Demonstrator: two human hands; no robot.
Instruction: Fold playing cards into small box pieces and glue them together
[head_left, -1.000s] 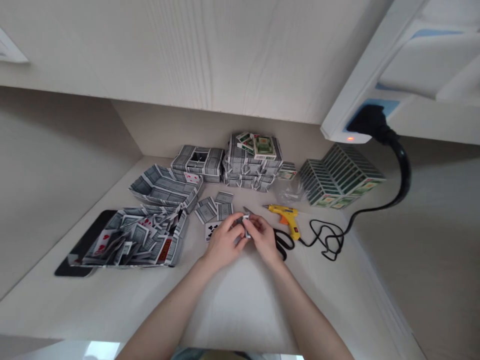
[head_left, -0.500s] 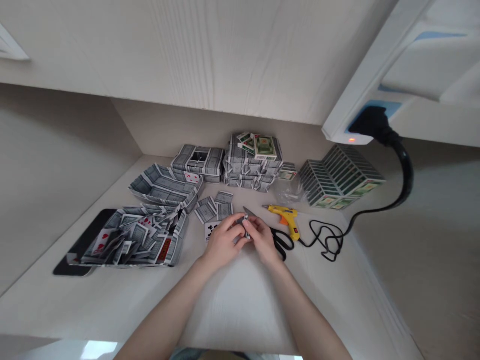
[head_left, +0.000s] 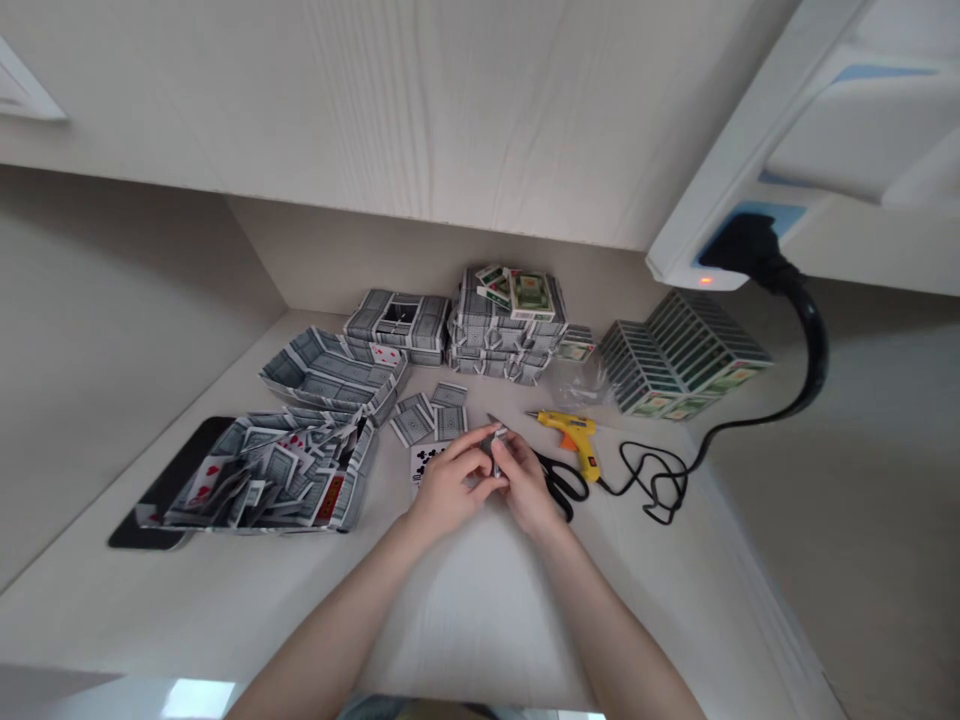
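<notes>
My left hand (head_left: 448, 482) and my right hand (head_left: 529, 482) meet over the middle of the table. Between their fingertips they pinch a small folded playing card (head_left: 497, 452), narrow and grey-white; the fingers cover much of it. Black-handled scissors (head_left: 564, 488) lie beside and partly under my right hand, with the blade tip showing beyond the fingers. Just past my left hand are several loose face-down cards (head_left: 449, 422) with grey backs. A face-up club card (head_left: 424, 456) is partly covered by that hand.
A yellow glue gun (head_left: 576, 437) lies at right, its black cord (head_left: 660, 470) coiled nearby. Left stands a card-built tray (head_left: 364, 490) full of cards, over a dark flat object (head_left: 150, 535). Card-built boxes (head_left: 506, 335) and stacked card packs (head_left: 690, 345) stand behind, below an overhanging panel (head_left: 480, 120).
The folded card has turned slightly and shifted a little to the right between my fingertips. Both hands keep their pinch, and the things around them stay put.
</notes>
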